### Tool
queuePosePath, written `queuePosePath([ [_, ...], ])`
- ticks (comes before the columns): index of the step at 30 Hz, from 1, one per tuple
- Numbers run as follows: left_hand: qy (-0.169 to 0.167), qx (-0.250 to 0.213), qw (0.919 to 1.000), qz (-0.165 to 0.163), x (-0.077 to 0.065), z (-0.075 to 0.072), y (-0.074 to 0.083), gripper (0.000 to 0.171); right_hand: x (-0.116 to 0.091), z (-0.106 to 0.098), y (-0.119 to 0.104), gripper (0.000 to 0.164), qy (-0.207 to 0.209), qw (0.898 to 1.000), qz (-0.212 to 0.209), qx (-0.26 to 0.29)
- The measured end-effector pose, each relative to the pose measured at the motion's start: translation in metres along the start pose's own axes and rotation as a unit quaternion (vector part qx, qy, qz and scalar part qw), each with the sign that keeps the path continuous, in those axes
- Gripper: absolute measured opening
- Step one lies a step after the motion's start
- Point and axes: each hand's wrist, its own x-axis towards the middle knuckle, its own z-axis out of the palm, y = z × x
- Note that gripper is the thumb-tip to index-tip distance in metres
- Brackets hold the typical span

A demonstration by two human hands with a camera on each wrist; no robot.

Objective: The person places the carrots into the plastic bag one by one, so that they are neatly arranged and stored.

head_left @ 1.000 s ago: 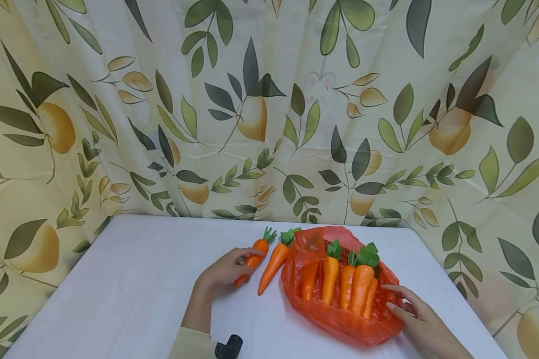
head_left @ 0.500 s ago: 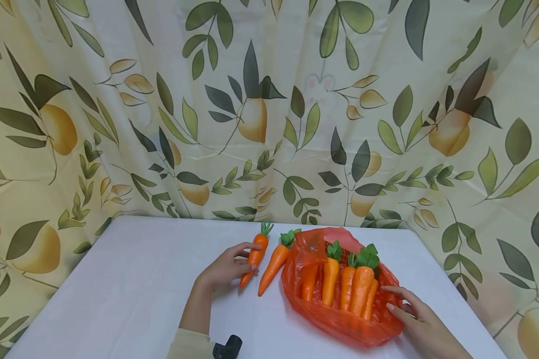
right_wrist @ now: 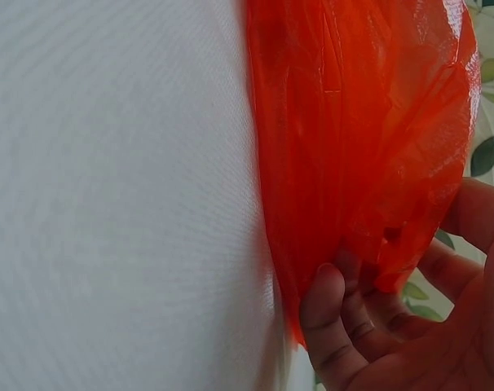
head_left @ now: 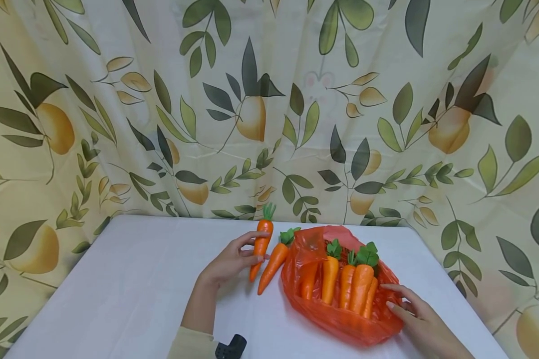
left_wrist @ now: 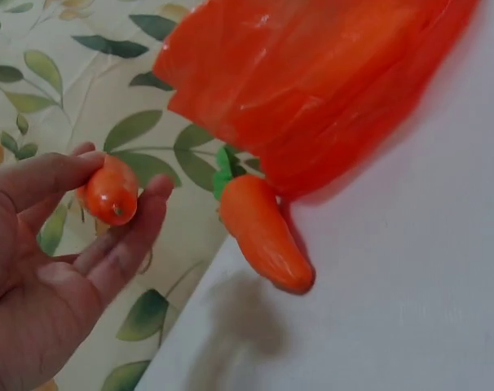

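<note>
My left hand [head_left: 233, 257] pinches an orange carrot [head_left: 262, 244] between thumb and fingers, its green top upward and its tip down, close over the cloth. In the left wrist view this carrot [left_wrist: 112, 195] shows end-on between the fingertips. A second carrot [head_left: 273, 268] lies just to its right, against a red plastic bag [head_left: 323, 324]. Several carrots [head_left: 330, 279] with green tops lie side by side in the bag's open mouth. At the bag's right edge, my right hand [head_left: 415, 314] holds the thin plastic, thumb on one side and fingers on the other [right_wrist: 385, 318].
A white cloth [head_left: 130, 284] covers the table. Behind it hangs a curtain [head_left: 296, 164] printed with leaves and fruit. A black device [head_left: 230, 347] sits at the left wrist, by the beige sleeve [head_left: 190, 344].
My left hand has raised the carrot, moving up and slightly right, and the carrot has turned from slanting to nearly upright. My right hand and the bag have stayed in place.
</note>
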Motion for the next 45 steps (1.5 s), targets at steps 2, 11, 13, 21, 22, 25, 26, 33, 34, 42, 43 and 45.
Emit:
queuePosePath([
  [2,0.007,0.011,0.9999,0.006,0.001,0.003,0.005,0.050,0.001,0.000,0.000,0.050,-0.001,1.000,-0.002,-0.001],
  [11,0.027,0.040,0.9983,0.032,0.001,0.014,0.022,0.051,-0.001,-0.001,0.001,0.048,0.010,0.999,-0.033,-0.023],
  [13,0.026,0.043,0.9982,0.032,0.002,0.017,0.025,0.051,-0.002,-0.001,0.002,0.048,0.010,0.999,-0.042,-0.025],
  [21,0.003,0.048,0.9982,0.035,0.009,0.029,0.034,0.048,-0.004,0.000,0.001,0.048,0.013,0.999,-0.035,-0.020],
  [22,0.001,0.046,0.9983,0.035,0.009,0.031,0.034,0.048,-0.003,0.000,0.001,0.047,0.014,0.999,-0.034,-0.019],
  [25,-0.002,0.040,0.9983,0.042,0.011,0.036,0.037,0.048,-0.004,0.001,0.000,0.047,0.014,0.999,-0.035,-0.020],
  [26,-0.003,0.038,0.9983,0.045,0.011,0.038,0.038,0.048,-0.004,0.001,0.000,0.047,0.014,0.999,-0.037,-0.022],
  [33,-0.008,0.036,0.9975,0.060,0.015,0.054,0.050,0.048,-0.004,0.002,-0.001,0.046,0.017,0.999,-0.041,-0.023],
  [34,-0.009,0.037,0.9975,0.059,0.016,0.056,0.051,0.048,-0.004,0.001,-0.001,0.046,0.016,0.999,-0.043,-0.023],
  [42,-0.037,0.037,0.9965,0.065,0.023,0.078,0.057,0.048,-0.003,0.001,0.001,0.047,0.019,0.998,-0.052,-0.030],
  [43,-0.040,0.039,0.9962,0.067,0.024,0.081,0.057,0.047,-0.003,0.001,0.001,0.046,0.019,0.998,-0.054,-0.030],
  [45,-0.047,0.042,0.9955,0.071,0.027,0.087,0.058,0.047,-0.004,0.001,0.001,0.046,0.020,0.998,-0.056,-0.030],
])
